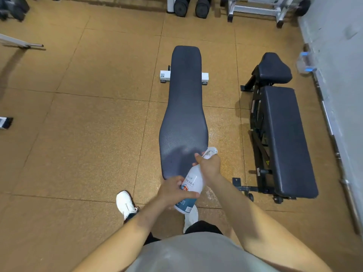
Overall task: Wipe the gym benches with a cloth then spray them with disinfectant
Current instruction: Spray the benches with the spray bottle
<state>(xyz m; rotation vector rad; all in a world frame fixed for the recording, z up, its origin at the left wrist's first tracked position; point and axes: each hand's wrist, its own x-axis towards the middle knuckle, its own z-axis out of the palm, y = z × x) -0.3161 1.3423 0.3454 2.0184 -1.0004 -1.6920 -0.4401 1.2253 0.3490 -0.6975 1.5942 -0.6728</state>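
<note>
A long dark flat bench (185, 107) stretches away from me in the middle of the floor. Over its near end I hold a white spray bottle (193, 182) with a blue label, tilted forward. My left hand (172, 190) grips the bottle's body. My right hand (209, 165) grips the neck and the white spray head (211, 152), which points at the bench. A second dark padded bench (284, 134) on a black frame stands to the right. No cloth shows.
Orange rubber floor tiles (88, 124) surround the benches. Dumbbells (191, 6) and a white rack (255, 8) stand at the far end. A grey wall (341, 65) and a bar run along the right. My white shoes (125, 204) stand near the bench's end.
</note>
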